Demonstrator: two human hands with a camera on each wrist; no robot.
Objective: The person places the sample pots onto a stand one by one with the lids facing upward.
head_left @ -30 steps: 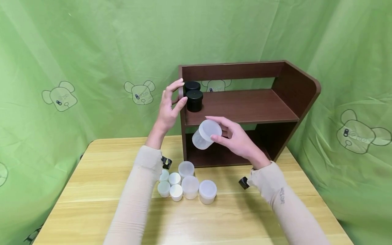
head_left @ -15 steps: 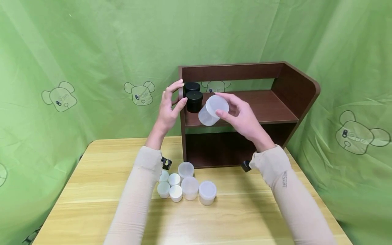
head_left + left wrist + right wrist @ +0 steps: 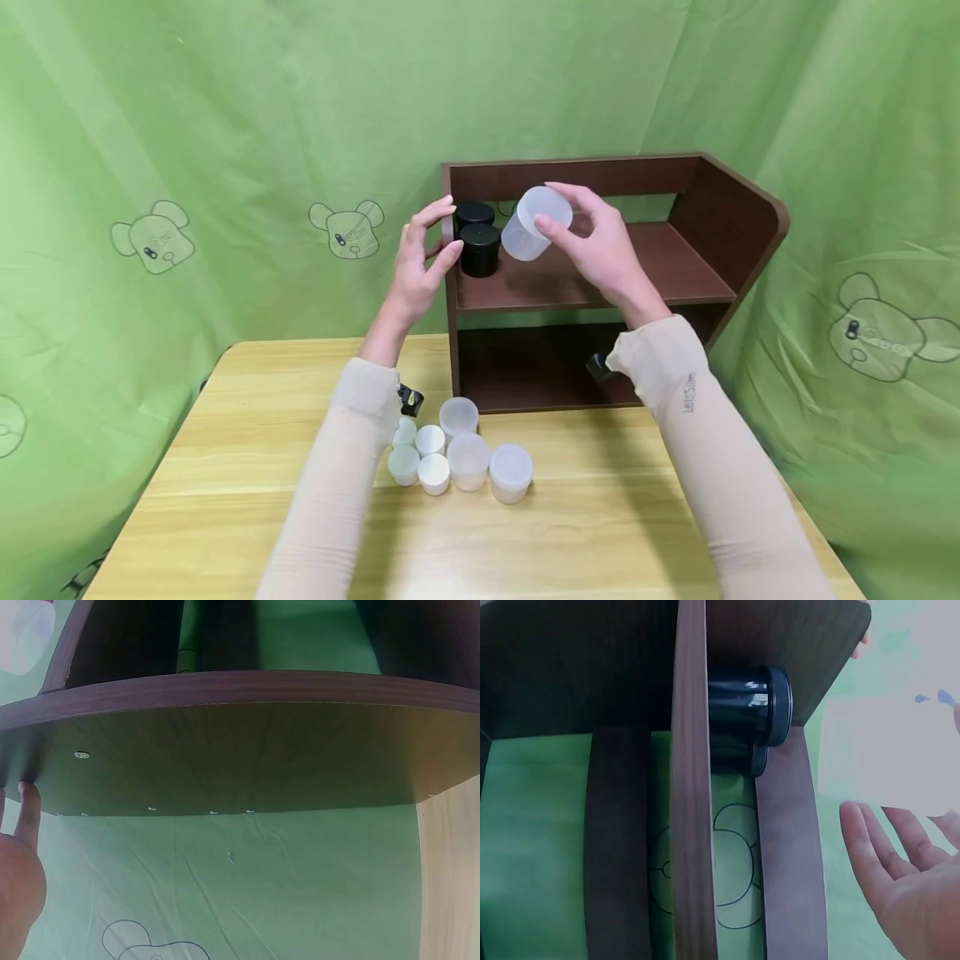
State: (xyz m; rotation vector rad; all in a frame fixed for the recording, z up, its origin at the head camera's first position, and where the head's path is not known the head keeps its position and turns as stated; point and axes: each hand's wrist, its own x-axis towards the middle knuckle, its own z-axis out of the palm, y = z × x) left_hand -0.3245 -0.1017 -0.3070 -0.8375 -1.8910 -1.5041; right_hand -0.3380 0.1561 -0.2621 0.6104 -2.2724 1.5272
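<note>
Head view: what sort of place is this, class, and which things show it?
Probably a staged tabletop work area: green printed cloth hangs behind and to both sides of a wooden table bearing a brown shelf unit.

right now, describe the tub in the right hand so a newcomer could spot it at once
Find the dark brown shelf unit on the wooden table. Near its upper board, the right hand grips the tub. Unlike the black jars to its left, it is translucent white and tilted.

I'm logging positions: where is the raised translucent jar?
In the head view, the right hand holds the translucent jar tilted, just to the right of the front black jar.
</note>
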